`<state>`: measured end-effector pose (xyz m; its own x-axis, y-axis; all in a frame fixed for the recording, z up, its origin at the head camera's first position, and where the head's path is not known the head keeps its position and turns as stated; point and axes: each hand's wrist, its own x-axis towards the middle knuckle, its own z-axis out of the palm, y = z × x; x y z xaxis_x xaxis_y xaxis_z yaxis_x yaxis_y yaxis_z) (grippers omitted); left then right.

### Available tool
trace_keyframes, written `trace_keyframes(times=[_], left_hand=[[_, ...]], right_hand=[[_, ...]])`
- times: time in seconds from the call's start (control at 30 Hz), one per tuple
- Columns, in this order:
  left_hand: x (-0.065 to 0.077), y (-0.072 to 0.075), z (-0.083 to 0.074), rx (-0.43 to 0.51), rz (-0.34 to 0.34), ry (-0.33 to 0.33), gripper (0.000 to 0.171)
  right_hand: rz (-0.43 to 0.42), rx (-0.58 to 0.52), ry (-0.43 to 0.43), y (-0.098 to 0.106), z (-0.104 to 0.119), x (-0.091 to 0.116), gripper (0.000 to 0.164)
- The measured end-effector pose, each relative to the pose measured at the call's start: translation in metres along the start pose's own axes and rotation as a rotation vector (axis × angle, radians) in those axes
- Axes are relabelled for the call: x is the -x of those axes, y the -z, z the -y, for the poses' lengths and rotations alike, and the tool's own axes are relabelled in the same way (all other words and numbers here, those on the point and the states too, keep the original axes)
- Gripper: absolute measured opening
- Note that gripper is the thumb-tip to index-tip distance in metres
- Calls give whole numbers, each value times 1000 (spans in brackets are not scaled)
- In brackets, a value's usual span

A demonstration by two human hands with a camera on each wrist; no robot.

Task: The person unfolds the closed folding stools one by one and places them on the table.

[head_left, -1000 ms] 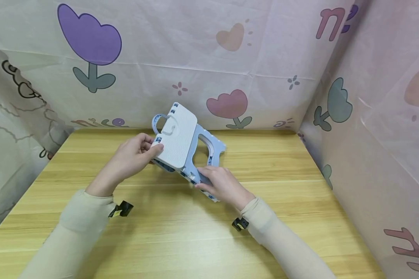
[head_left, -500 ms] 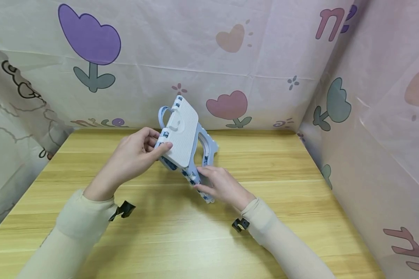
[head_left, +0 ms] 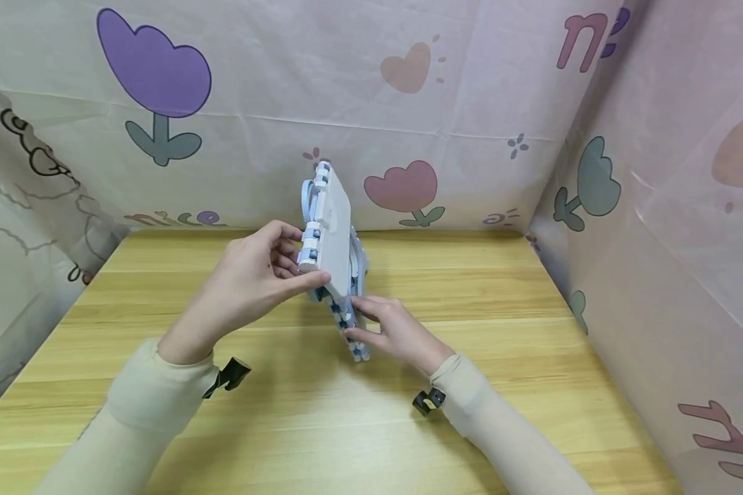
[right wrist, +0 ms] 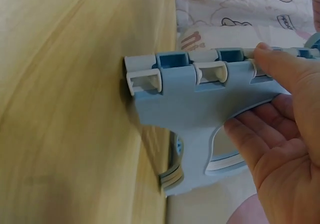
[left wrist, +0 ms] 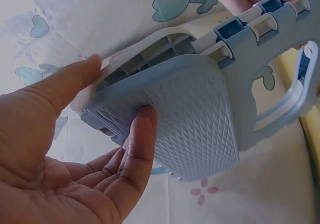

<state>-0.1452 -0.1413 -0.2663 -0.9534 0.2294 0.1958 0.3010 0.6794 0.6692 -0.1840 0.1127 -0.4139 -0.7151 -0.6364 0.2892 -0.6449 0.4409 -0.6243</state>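
Note:
A white and light-blue plastic folding stool (head_left: 336, 237) stands partly folded on the table, its hinged edge turned toward me. My left hand (head_left: 238, 289) pinches the near corner of its top panels, thumb on the white side. In the left wrist view, the fingertips press the blue textured panel (left wrist: 195, 119), and a ribbed gap shows between the two panels. Lower down, my right hand (head_left: 399, 330) grips the blue leg frame (right wrist: 180, 101). Its thumb lies along the hinges and its fingers curl into the leg's opening. A loop handle (head_left: 307, 199) sticks out at the stool's left.
The wooden table (head_left: 470, 289) reaches back to a patterned cloth backdrop (head_left: 272, 82), with another cloth wall (head_left: 675, 227) at the right. A small black camera mount sits on each wrist, the left one (head_left: 229, 377) nearer the stool.
The stool's top has swung to the right and turned edge-on, its panels closing in toward the legs. My left hand has moved right with it; the right hand has barely moved.

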Motion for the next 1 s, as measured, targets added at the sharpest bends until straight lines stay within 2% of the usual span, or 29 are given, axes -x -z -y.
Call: trace_keyframes(times=[0.2, 0.37, 0.73, 1.0], left_hand=[[-1, -5, -10, 32, 4, -31, 64], [-3, -10, -14, 43, 0, -60, 63], [-7, -23, -15, 29, -36, -133, 64], [-4, -30, 0, 50, -6, -90, 66]], right_hand=[[4, -102, 8, -3, -4, -1, 53], [4, -152, -21, -5, -5, -2, 51], [-16, -169, -38, -7, -7, -2, 50], [-7, -154, -52, -7, -7, -1, 55]])
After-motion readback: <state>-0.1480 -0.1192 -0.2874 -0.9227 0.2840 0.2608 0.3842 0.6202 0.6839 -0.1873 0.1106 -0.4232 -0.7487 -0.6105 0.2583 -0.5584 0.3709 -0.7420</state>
